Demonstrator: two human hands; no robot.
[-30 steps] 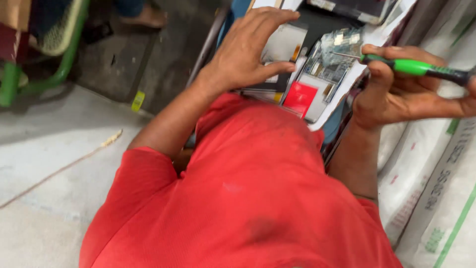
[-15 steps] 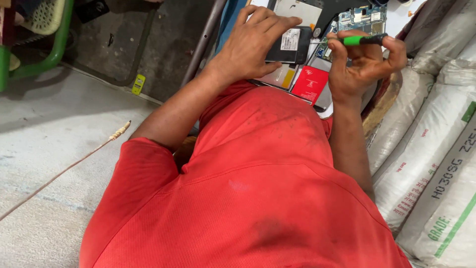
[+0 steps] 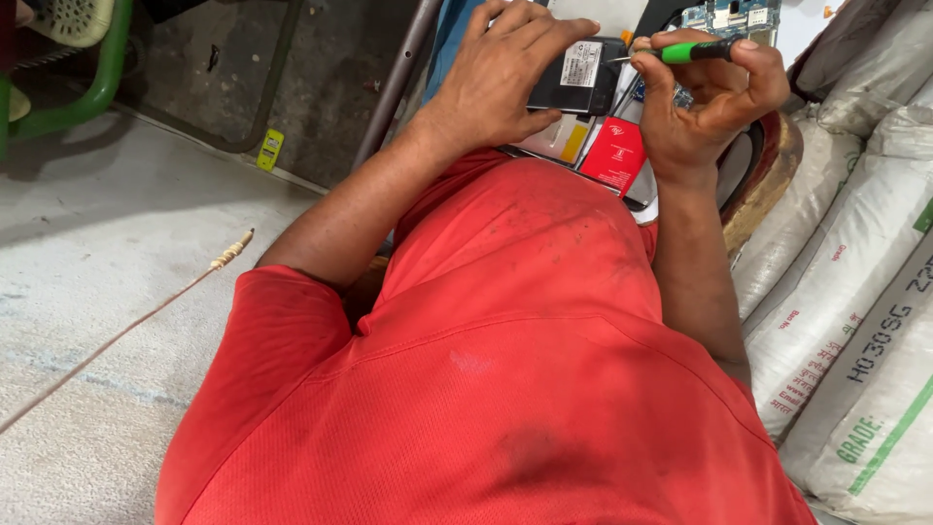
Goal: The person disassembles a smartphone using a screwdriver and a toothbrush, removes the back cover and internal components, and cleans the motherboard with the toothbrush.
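Two hands: slim green screwdriver [image 3: 695, 51], flat battery [image 3: 575, 78].

A green-handled screwdriver [image 3: 692, 52] lies almost level at about one o'clock in the head view, held between the fingers of the right hand [image 3: 714, 97]. Its thin metal tip points toward nine o'clock and meets the upper right corner of a black rectangular battery [image 3: 575, 78]. The battery carries a pale label and sits at twelve o'clock, partly covered by the left hand [image 3: 501, 73], whose fingers spread across its top and left side. Under both, an opened phone body [image 3: 607, 151] lies flat, showing a red patch and a yellow patch. A blue-green circuit board [image 3: 729, 15] shows at the top edge.
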